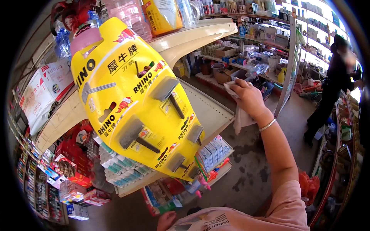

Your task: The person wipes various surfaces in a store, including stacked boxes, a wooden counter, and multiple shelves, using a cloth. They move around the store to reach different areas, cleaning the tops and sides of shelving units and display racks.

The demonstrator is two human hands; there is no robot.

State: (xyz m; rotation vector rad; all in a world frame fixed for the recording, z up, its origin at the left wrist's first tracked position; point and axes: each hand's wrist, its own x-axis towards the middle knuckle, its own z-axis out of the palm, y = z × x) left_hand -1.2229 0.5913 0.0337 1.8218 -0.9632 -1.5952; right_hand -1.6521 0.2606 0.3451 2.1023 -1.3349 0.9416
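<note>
My right hand (pixel 245 96), wearing a ring and a bracelet, grips a whitish cloth (pixel 237 117) that hangs down over the aisle. It is raised beside the right end of a perforated metal shelf (pixel 212 111). Low in the picture, close to my shirt, is my left hand (pixel 166 221). Only part of it shows, and its grip is unclear. A long yellow card of Rhino razors (pixel 127 95) hangs in front of me. It covers much of the shelving behind.
Bottles with white caps (pixel 122 167) and blue-and-white boxes (pixel 215 151) fill a lower shelf. The cream top shelf (pixel 193 36) juts out above, holding a yellow package (pixel 163 17). A person (pixel 335 83) stands in the right aisle. A red plastic bag (pixel 308 189) lies near my right elbow.
</note>
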